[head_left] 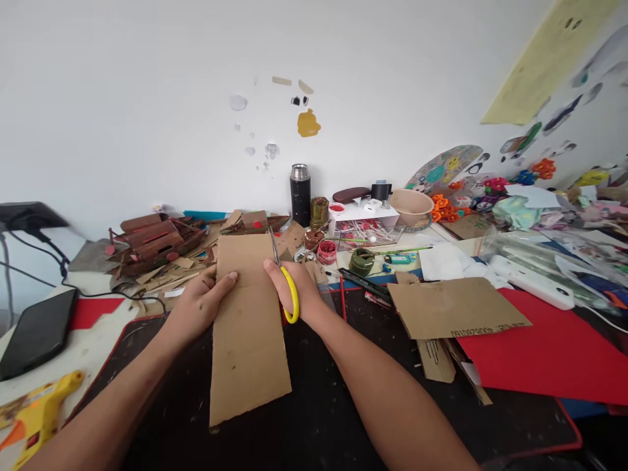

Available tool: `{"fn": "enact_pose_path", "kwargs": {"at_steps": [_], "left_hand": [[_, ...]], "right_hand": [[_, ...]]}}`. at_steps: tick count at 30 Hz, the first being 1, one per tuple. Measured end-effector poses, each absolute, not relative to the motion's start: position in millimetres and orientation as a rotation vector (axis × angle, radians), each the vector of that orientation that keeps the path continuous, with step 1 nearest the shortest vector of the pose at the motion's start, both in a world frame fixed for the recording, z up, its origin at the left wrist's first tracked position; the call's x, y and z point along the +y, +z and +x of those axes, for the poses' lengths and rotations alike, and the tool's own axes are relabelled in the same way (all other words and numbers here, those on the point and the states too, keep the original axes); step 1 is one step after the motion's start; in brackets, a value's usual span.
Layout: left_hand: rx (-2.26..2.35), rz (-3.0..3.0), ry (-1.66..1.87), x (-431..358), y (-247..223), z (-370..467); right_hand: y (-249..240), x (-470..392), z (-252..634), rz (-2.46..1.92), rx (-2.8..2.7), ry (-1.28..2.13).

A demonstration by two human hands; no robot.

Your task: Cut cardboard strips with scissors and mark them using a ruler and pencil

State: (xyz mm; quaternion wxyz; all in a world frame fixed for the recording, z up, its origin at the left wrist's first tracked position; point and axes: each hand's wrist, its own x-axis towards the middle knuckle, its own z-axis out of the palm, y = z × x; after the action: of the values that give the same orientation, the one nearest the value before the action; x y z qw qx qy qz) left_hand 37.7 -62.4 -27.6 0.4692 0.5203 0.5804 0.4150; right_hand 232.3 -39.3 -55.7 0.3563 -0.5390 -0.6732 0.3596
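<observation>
A long strip of brown cardboard (250, 347) is held up over the dark mat, its far end raised toward the wall. My left hand (199, 301) grips its left edge, the thumb lying on the top face and the fingers underneath. My right hand (299, 288) is closed on yellow-handled scissors (292, 297) at the right edge. The blades point away from me along that edge near the far corner; whether they bite into the cardboard I cannot tell. The right thumb rests on or beside the cardboard's edge.
At the right lie another cardboard piece (456, 304) and red sheet (549, 360). Behind are a black thermos (300, 196), paint jars (326, 252) and a cardboard model (152, 242). A yellow glue gun (42, 412) and black phone (36, 333) are at left.
</observation>
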Motion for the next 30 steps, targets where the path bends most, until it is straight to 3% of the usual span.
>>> {"fn": "enact_pose_path", "kwargs": {"at_steps": [16, 23, 30], "left_hand": [[1.406, 1.214, 1.041, -61, -29, 37], [1.344, 1.011, 1.238, -55, -33, 35], [1.214, 0.907, 1.401, -47, -38, 27]], "right_hand": [[-59, -40, 229, -1.379, -1.677, 0.903], [-62, -34, 232, -1.244, -1.290, 1.325], [-64, -31, 235, -1.171, -1.263, 1.405]]}}
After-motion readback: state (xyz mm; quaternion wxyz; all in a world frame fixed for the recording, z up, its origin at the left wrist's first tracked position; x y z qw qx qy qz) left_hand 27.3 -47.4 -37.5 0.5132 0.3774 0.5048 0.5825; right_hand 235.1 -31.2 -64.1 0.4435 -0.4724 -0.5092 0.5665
